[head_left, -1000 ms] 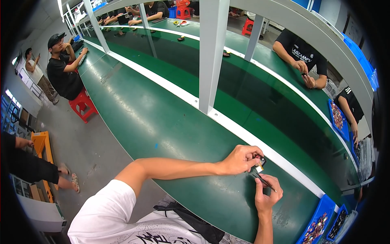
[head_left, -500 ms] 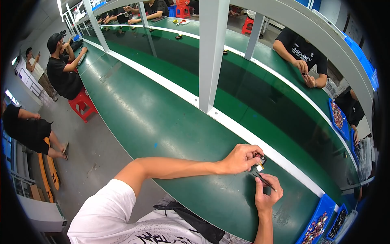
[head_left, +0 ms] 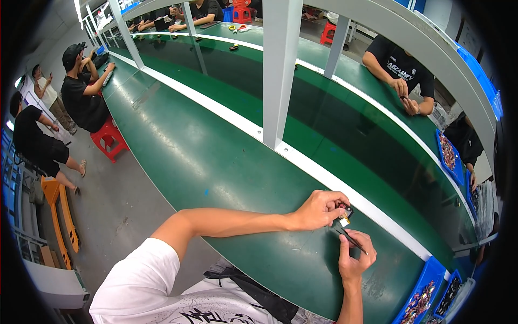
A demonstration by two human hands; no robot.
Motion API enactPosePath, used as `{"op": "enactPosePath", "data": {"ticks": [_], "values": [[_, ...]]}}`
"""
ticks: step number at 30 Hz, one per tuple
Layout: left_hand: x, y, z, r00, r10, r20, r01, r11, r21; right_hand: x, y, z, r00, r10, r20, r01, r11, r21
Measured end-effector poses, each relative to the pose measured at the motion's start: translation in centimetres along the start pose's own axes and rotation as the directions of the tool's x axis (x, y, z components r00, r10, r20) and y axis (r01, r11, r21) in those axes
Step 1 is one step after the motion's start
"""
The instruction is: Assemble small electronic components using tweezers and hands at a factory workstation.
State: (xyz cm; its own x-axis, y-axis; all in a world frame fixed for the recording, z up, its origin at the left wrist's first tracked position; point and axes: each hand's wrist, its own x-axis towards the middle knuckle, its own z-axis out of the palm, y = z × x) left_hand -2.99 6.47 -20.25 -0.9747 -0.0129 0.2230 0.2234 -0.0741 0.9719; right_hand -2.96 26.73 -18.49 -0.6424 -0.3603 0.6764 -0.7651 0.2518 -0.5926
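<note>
Over the green work table [head_left: 253,189], my left hand [head_left: 319,210] is closed on a small black electronic part [head_left: 349,209]. A white and yellowish piece [head_left: 344,221] sticks out from its near side; I cannot make out whether it is joined to the part. My right hand [head_left: 356,256] pinches dark tweezers [head_left: 353,240] between thumb and fingers. Their tips point up and left, close by the white piece; whether they touch it is too small to tell.
A blue tray of small parts [head_left: 421,294] lies right of my right hand, with a darker bin [head_left: 449,297] beside it. A grey post [head_left: 280,81] rises beyond the white rail [head_left: 345,186] and the green conveyor belt [head_left: 345,146]. Across it a co-worker [head_left: 402,70] handles something small.
My hands, the tweezers and the black part stay almost in place. Small items on the belt have shifted slightly left. A person at the far left has walked farther up the aisle.
</note>
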Motion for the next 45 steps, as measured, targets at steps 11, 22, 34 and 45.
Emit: {"op": "enactPosePath", "data": {"ticks": [11,22,34,45], "values": [[0.6,0.4,0.3,0.981,-0.192,0.002,0.191,0.977,-0.09,0.2,-0.4,-0.6,0.997,-0.064,-0.039,0.064,0.998,0.005],[0.8,0.8,-0.2,0.989,-0.121,-0.089,0.118,0.992,-0.046,-0.4,0.3,-0.2,0.992,-0.029,-0.126,0.032,0.999,0.025],[0.9,1.6,-0.6,0.989,-0.094,-0.117,0.09,0.995,-0.04,0.0,0.0,0.3,0.997,0.003,-0.077,-0.001,1.0,0.026],[5.0,2.7,-0.4,0.977,-0.207,-0.055,0.21,0.977,0.047,-0.4,-0.2,0.1,0.987,0.124,-0.107,-0.108,0.983,0.146]]}}
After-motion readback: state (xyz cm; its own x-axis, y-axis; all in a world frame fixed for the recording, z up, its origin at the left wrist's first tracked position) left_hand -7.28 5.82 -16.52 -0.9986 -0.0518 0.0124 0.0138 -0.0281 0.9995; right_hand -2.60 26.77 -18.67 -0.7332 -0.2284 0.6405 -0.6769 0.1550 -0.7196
